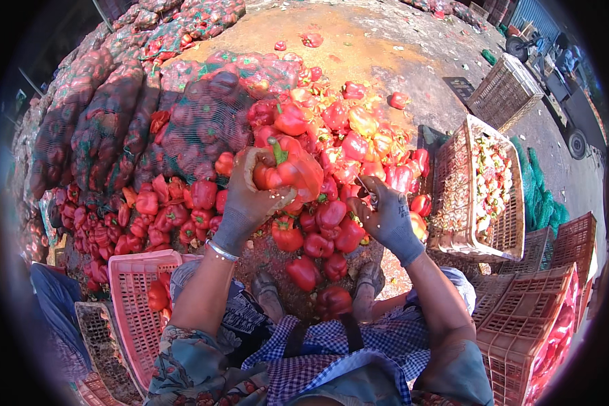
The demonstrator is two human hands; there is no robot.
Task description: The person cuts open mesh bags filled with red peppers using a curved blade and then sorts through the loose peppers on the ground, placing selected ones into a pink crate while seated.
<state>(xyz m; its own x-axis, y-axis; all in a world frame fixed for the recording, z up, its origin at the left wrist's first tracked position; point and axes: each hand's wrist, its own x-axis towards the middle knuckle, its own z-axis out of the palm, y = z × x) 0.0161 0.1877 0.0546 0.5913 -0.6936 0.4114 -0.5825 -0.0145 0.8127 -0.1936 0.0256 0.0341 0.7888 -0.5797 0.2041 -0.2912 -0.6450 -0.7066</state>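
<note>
My left hand [242,203], in a dirty grey glove, is closed around a large red bell pepper [296,172] with a green stem, lifted above the pile. To its right, my gloved right hand [390,218] is closed on a small knife [365,183]; only a thin bit of its metal shows, pointing up and left, apart from the pepper. Below and beyond both hands spreads a heap of loose red bell peppers [331,215]. Several lie close to my shoes.
Green net sacks [206,118] full of peppers are stacked on the left. At right stands a pale plastic crate [446,196] holding cut pepper cores [492,179]. A pink crate [139,291] with peppers is by my left leg; more crates [521,318] flank my right. Green netting [540,196] lies beyond.
</note>
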